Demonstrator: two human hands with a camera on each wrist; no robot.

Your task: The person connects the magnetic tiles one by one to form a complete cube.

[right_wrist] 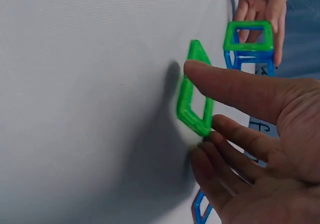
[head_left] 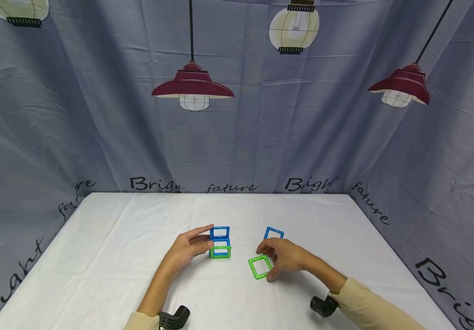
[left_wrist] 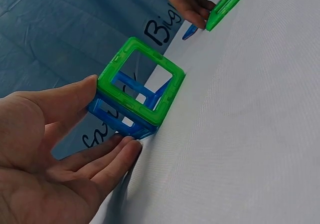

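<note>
My left hand (head_left: 185, 250) holds a small box of magnetic tiles, open square frames joined together, left of the table's middle. Its near face is a green tile (left_wrist: 131, 103); the others I see are blue tiles (head_left: 220, 237). In the left wrist view the thumb touches the green tile's corner and the fingertips lie against the blue side below. To the right, my right hand (head_left: 286, 256) pinches a separate green square tile (head_left: 253, 269) by its edge, tilted and apart from the box. Just beyond that hand lies a loose blue tile (head_left: 275, 229), partly hidden by it.
A white cloth (head_left: 96, 270) covers the table. Grey-blue curtains (head_left: 109, 114) with printed lamps and lettering stand behind and at both sides. Each wrist wears a black camera, such as the right camera (head_left: 323, 306).
</note>
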